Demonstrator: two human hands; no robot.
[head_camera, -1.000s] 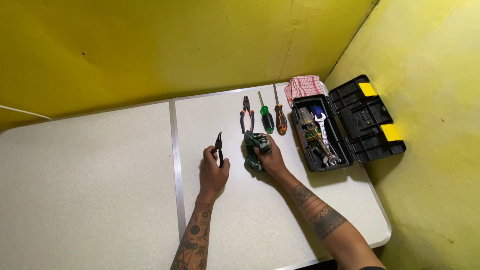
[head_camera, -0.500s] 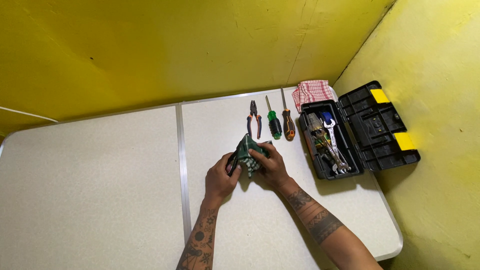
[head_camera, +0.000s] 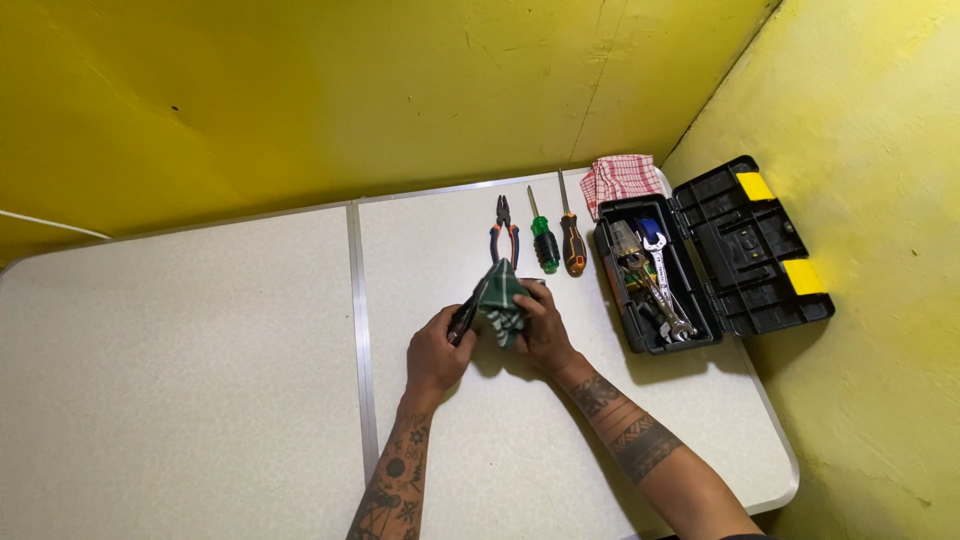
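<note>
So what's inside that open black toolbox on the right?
The toolbox holds a heap of metal wrenches and a blue-handled tool. Whatever lies beneath them is covered.

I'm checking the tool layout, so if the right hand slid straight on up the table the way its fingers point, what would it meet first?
Probably the pliers, lying just beyond the green cloth that the right hand holds. The green-handled screwdriver lies close beside them, so the line is only roughly judged.

My left grip holds a dark tool; my right grip presses a green checked cloth against it, above the desk.
</note>
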